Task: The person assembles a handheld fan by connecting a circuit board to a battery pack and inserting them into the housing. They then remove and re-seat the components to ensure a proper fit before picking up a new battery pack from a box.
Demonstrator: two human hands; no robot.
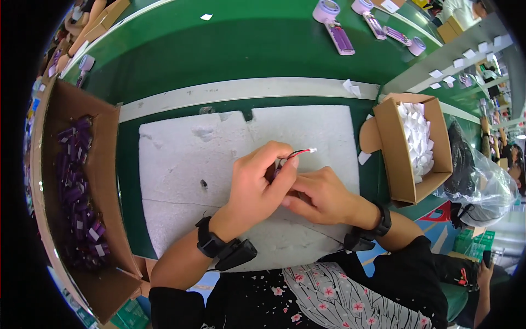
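Note:
Over the middle of the white foam sheet (181,159), my left hand (255,181) is closed around a small purple battery (270,172), most of it covered by the fingers. Its red and black wires (297,153) stick out past the thumb and index finger, ending in a white plug (313,149). Pressed up against the left fingers, my right hand (323,197) is closed too, its fingertips curled inward. Whatever they grip is hidden.
On the left stands a cardboard box (112,192) of purple batteries (76,192). A smaller carton (397,164) with white paper pieces (417,140) is at right. Beyond a pale rail (230,90), light-purple handheld devices (338,35) lie on the green surface (192,49).

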